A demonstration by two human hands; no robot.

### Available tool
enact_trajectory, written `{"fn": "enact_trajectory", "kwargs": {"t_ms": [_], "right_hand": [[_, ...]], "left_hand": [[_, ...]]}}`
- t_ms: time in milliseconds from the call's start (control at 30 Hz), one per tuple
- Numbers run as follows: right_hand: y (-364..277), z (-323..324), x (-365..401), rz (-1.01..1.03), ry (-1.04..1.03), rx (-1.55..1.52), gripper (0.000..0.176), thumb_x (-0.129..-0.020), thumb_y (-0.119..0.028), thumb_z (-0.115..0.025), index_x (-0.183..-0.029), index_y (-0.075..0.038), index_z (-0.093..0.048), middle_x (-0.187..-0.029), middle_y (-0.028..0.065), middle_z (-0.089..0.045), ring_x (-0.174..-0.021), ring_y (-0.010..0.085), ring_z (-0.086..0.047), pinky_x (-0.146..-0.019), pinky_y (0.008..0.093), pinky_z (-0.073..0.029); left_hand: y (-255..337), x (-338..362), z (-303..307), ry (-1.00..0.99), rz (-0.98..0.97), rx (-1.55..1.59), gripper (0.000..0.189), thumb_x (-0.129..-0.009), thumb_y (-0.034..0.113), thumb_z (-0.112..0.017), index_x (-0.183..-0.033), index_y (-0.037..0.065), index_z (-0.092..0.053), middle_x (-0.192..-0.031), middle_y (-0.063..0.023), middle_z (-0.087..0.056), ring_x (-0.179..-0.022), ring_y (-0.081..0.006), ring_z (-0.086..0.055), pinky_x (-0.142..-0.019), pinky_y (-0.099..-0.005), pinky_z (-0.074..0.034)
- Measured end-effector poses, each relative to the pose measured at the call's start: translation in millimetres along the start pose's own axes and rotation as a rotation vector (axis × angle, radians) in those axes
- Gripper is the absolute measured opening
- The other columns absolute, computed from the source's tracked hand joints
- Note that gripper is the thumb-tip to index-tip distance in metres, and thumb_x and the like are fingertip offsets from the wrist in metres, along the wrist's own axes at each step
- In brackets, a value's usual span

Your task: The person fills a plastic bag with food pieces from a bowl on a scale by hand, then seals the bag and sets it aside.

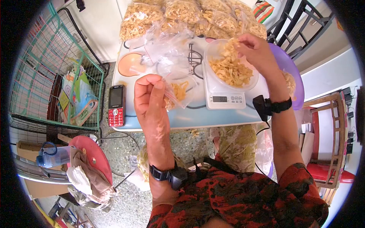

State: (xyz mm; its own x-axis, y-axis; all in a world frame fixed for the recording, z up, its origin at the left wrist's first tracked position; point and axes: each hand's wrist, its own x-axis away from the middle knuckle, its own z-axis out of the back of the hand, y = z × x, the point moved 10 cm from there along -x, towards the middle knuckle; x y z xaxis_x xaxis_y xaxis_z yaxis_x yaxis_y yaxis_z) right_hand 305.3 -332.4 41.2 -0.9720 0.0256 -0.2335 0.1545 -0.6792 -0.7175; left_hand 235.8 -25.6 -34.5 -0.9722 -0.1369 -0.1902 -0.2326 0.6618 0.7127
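Pinched in my left hand [151, 100] is the edge of a small clear zip bag [190, 89], with a few yellowish dried flakes in its lower part. My right hand [257, 53] is over the far right side of a clear plastic bowl [208, 51], its fingers closed on some dried flakes [230, 47]. More dried flakes [232, 74] lie heaped in the bowl. Under the bowl is a white digital scale [208, 99]; its display is too small to read. Several clear plastic bags [167, 53] lie loosely beyond my left hand.
Filled bags of flakes [182, 13] are stacked along the table's far edge. A red keypad phone [116, 106] lies at the left edge. Behind my right forearm a purple basin [299, 83] holds more flakes. A green wire rack [61, 64] stands left; a red stool [95, 152] is below.
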Motion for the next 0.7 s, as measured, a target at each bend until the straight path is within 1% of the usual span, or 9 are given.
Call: {"fn": "enact_trajectory", "kwargs": {"t_ms": [67,133,167,233,367,467,567,700], "right_hand": [[-0.3,15.4,8.3,-0.168,0.041,-0.095,0.019,-0.085,-0.018,-0.067,-0.095,-0.002,-0.064,-0.072,0.0016,-0.062,-0.06,0.0073,-0.058,-0.053,0.0216,-0.043],[1.5,18.3,10.6,-0.145,-0.015,-0.269,0.021,-0.086,-0.017,-0.068,-0.1,-0.002,-0.063,-0.074,0.0013,-0.062,-0.062,0.0076,-0.059,-0.052,0.02,-0.043],[1.3,18.1,11.5,-0.134,-0.044,-0.357,0.022,-0.087,-0.017,-0.068,-0.102,-0.001,-0.063,-0.075,0.0011,-0.062,-0.063,0.0078,-0.059,-0.052,0.0192,-0.042],[4.4,15.3,16.5,-0.185,-0.034,-0.502,0.021,-0.088,-0.015,-0.066,-0.104,-0.001,-0.061,-0.077,0.0022,-0.062,-0.066,0.0088,-0.061,-0.052,0.0201,-0.044],[8.3,9.7,25.0,-0.238,-0.053,-0.744,0.021,-0.091,-0.011,-0.062,-0.108,0.0,-0.056,-0.083,0.0053,-0.063,-0.074,0.0122,-0.065,-0.053,0.0215,-0.05],[17.9,8.2,25.8,-0.259,-0.026,-0.851,0.017,-0.092,-0.008,-0.059,-0.106,0.0,-0.055,-0.086,0.0078,-0.064,-0.079,0.0153,-0.067,-0.059,0.0226,-0.056],[26.5,8.3,26.6,-0.274,-0.003,-0.935,0.017,-0.093,-0.009,-0.057,-0.106,0.0,-0.054,-0.089,0.0098,-0.065,-0.082,0.0175,-0.068,-0.065,0.0232,-0.058],[33.5,8.9,27.7,-0.312,-0.007,-0.998,0.016,-0.093,-0.008,-0.056,-0.107,0.001,-0.054,-0.095,0.0118,-0.066,-0.084,0.0193,-0.069,-0.068,0.0235,-0.059]], "left_hand": [[0.1,0.2,-1.7,0.002,-0.001,0.002,0.012,-0.093,0.008,-0.058,-0.104,0.004,-0.056,-0.098,-0.0031,-0.062,-0.09,-0.0107,-0.057,-0.083,-0.0259,-0.045],[1.8,0.7,-4.4,0.004,0.001,0.017,0.011,-0.093,0.007,-0.058,-0.104,0.004,-0.056,-0.098,-0.003,-0.062,-0.089,-0.0106,-0.057,-0.082,-0.0257,-0.045],[1.8,0.5,-4.7,0.01,0.001,0.019,0.011,-0.093,0.007,-0.058,-0.104,0.004,-0.056,-0.095,-0.0018,-0.06,-0.086,-0.0089,-0.056,-0.078,-0.024,-0.044],[1.1,-0.3,-5.1,0.024,0.004,0.022,0.011,-0.093,0.006,-0.059,-0.104,0.004,-0.055,-0.09,0.0004,-0.058,-0.078,-0.0057,-0.052,-0.07,-0.0206,-0.043],[-0.6,-0.5,-4.3,0.039,0.009,0.004,0.012,-0.093,0.006,-0.059,-0.104,0.005,-0.056,-0.09,0.0009,-0.057,-0.078,-0.0054,-0.052,-0.069,-0.0203,-0.042],[-2.7,-1.0,-2.8,0.039,0.018,0.007,0.012,-0.093,0.007,-0.06,-0.104,0.005,-0.056,-0.09,0.0016,-0.057,-0.077,-0.0047,-0.051,-0.067,-0.0196,-0.041],[-4.2,-1.0,-1.8,0.053,0.035,0.012,0.012,-0.093,0.007,-0.06,-0.104,0.006,-0.056,-0.09,0.0024,-0.057,-0.076,-0.0038,-0.05,-0.065,-0.0191,-0.04],[-4.9,-1.2,-2.7,0.072,0.039,0.009,0.013,-0.093,0.008,-0.06,-0.105,0.007,-0.056,-0.09,0.0031,-0.057,-0.075,-0.0033,-0.049,-0.064,-0.0191,-0.039]]}}
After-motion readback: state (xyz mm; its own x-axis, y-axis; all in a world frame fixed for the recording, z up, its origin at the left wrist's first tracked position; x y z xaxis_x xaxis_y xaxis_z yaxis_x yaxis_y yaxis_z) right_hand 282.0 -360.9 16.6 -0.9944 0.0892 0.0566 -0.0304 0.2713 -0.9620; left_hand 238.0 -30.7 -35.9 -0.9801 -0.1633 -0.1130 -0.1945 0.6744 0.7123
